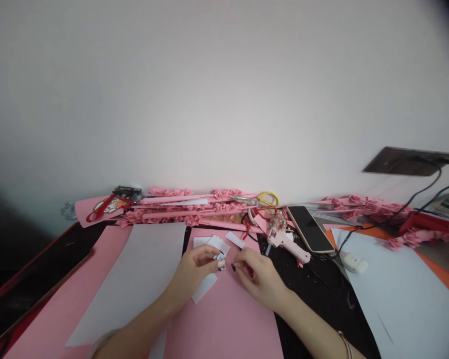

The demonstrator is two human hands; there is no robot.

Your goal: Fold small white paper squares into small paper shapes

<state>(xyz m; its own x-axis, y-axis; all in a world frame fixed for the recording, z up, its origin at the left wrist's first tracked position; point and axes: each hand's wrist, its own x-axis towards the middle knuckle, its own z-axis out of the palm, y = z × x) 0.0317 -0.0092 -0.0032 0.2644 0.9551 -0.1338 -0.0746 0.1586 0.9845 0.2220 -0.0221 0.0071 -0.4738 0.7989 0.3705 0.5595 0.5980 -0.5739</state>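
Observation:
My left hand [193, 269] pinches a small folded white paper piece [219, 257] between thumb and fingers. Just to its right, my right hand [260, 276] is closed with its fingertips curled together, apart from the folded piece; whatever it may hold is hidden. Both hands are over a pink paper sheet [224, 324]. White paper strips [204, 290] lie under and beside my left hand, and a small white paper rectangle [235, 240] rests just beyond my right fingers.
Behind the hands lie pink paper flower stems [172, 214], yellow-handled scissors [256, 200] and a pink glue gun [290, 244]. A phone [310, 229] sits to the right, near a white plug-like device [354, 262] and black cables [407, 207]. White sheets [134, 279] flank the workspace; a wall stands behind.

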